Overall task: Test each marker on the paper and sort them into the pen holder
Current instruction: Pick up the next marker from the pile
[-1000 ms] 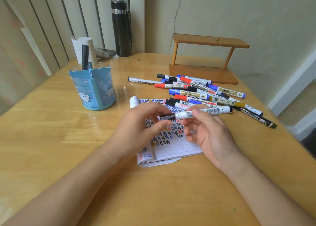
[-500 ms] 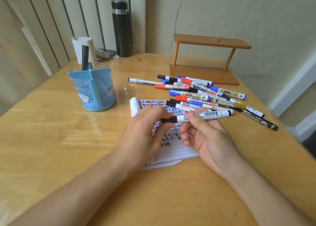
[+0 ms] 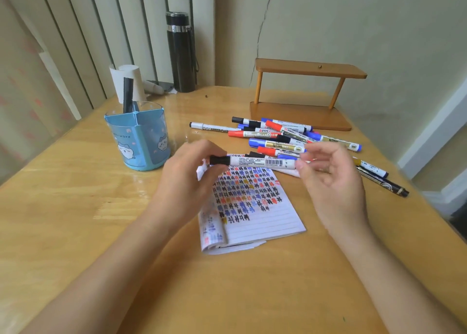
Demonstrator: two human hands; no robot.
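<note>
Marker (image 3: 262, 162) pinched by left hand (image 3: 187, 179); right hand (image 3: 331, 179) loose (blurred, contact unclear).

- Red-capped marker (image 3: 255, 134), in the pile: its barrel is reading "WHITEBOARD" in pale outlined capitals.
- White marker (image 3: 214, 128), at the pile's left edge: black print is beginning "WHITEBOA"; the end is running under a neighbour.
- Black-capped marker (image 3: 260, 162): a barcode is showing on its white barrel; the small print beside it is staying too fine to read.
- Pen holder (image 3: 137, 141): a short handwritten line is showing, not surely legible.
- Notebook page (image 3: 252, 202): rows of "#" signs are running in black, blue, red and gold.
</note>
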